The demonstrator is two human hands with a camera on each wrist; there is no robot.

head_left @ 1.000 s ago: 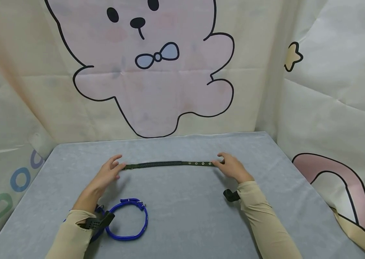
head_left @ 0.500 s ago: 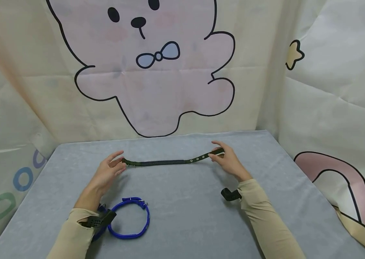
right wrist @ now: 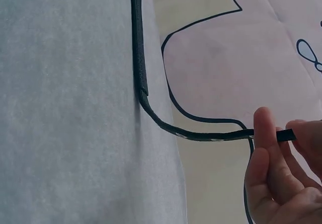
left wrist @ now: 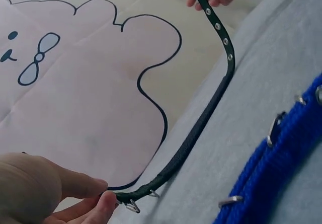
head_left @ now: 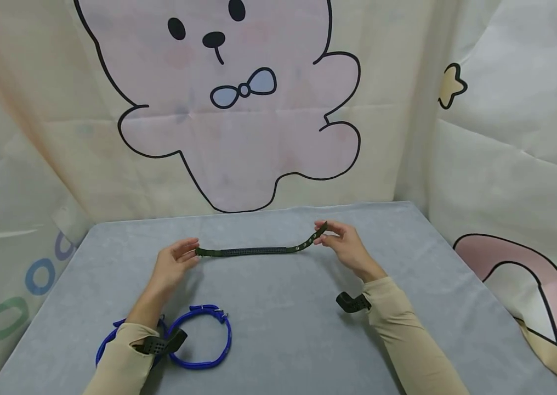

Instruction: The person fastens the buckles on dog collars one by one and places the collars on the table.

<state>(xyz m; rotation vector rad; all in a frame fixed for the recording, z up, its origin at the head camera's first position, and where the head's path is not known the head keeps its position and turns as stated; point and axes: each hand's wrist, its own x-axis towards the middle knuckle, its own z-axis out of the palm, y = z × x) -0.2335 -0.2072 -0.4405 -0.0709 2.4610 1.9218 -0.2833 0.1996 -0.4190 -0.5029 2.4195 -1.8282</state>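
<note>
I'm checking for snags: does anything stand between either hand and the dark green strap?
Nothing visible does. The left hand pinches one end of the strap, the right hand the other; the blue loops lie apart, lower in the head view.

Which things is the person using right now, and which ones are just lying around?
Being used:
Dark green strap
Left hand, pinching one end
Right hand, holding the end with holes

Seemingly just lying about:
Blue loop on the table
Another blue loop, partly hidden by the left sleeve
</note>
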